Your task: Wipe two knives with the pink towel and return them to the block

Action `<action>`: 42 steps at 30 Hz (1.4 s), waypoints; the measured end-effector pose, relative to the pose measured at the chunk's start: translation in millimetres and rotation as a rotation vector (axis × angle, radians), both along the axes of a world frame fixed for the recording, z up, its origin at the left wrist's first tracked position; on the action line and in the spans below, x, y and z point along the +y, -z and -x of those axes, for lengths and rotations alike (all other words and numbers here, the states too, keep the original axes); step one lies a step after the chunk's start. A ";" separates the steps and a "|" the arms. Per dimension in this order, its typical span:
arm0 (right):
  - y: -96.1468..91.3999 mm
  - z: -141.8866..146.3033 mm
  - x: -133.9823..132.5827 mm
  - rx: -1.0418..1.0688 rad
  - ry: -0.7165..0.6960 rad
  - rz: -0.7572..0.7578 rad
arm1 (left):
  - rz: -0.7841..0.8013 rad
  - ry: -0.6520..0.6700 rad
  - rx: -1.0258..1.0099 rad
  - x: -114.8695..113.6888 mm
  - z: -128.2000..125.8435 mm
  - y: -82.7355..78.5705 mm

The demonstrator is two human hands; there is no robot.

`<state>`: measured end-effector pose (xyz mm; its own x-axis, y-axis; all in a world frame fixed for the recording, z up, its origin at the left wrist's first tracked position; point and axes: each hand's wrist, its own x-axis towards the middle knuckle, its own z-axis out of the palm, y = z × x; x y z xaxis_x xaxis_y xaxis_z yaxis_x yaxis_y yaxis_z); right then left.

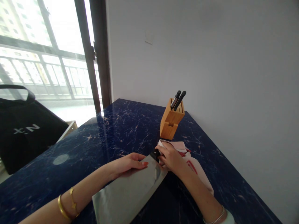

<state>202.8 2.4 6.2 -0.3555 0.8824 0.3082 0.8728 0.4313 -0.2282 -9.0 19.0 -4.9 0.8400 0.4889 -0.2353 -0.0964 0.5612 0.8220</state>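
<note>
Broad steel cleaver (128,191) before bamboo knife block (171,121), black handle (155,154) clenched by right fingers (164,152) for control. Left fingers (140,162) open on blade (149,175), steadying.

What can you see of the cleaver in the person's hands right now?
The cleaver has a broad, roughly rectangular blade of bright, brushed-looking steel and a black grip. The right hand closes around the grip, while the left hand rests its fingertips on the blade's far edge. The blade points back toward the viewer, low over the dark blue marble counter; whether it touches the counter cannot be told.
</note>
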 end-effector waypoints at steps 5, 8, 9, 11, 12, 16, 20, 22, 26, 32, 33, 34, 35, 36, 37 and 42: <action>-3.5 -10.4 -2.8 0.220 -0.043 0.085 | -0.048 -0.013 0.035 6.9 0.1 5.2; -9.3 -13.1 -8.5 0.457 0.001 0.077 | -0.085 -0.024 0.063 8.3 -0.7 4.8; -11.0 -11.7 -10.1 0.529 0.024 0.069 | -0.094 -0.029 0.073 8.4 -1.3 4.5; -13.1 -4.9 -12.8 0.634 0.050 0.067 | -0.109 -0.043 0.086 8.3 -2.9 4.4; -13.5 0.0 -14.0 0.658 0.044 0.075 | -0.118 -0.051 0.091 8.0 -3.8 4.4; -14.8 21.8 -18.9 0.640 -0.031 0.129 | -0.181 -0.092 0.139 5.8 -7.1 4.1; -17.9 32.1 -21.8 0.587 -0.084 0.179 | -0.243 -0.106 0.154 3.1 -8.4 3.2; -17.9 32.5 -20.9 0.574 -0.064 0.166 | -0.253 -0.106 0.162 1.7 -8.3 2.6; -14.2 31.1 -18.3 0.586 -0.012 0.188 | -0.266 -0.113 0.193 -0.6 -8.6 0.7; -10.9 31.1 -18.7 0.505 0.090 0.139 | -0.296 -0.108 0.209 -1.1 -10.8 -0.9; -11.5 30.4 -19.1 0.482 0.117 0.130 | -0.306 -0.105 0.217 -1.0 -10.8 -0.4; -12.4 29.4 -19.7 0.460 0.136 0.141 | -0.318 -0.102 0.229 -0.9 -10.8 0.2; -13.6 28.2 -20.3 0.442 0.145 0.169 | -0.335 -0.100 0.247 -0.9 -10.7 0.9; -14.8 26.9 -21.1 0.427 0.149 0.200 | -0.357 -0.100 0.269 -1.0 -10.8 1.6; -15.9 26.0 -21.7 0.412 0.149 0.223 | -0.384 -0.099 0.291 -1.4 -11.0 2.2; -12.9 31.8 -17.9 0.325 0.161 0.154 | -0.586 -0.118 0.318 -6.8 -14.3 0.7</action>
<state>171.0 -15.5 19.1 -0.1145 0.9637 0.2414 0.7978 0.2340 -0.5556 5.4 12.2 -5.6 0.7069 0.6952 -0.1305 0.1674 0.0149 0.9858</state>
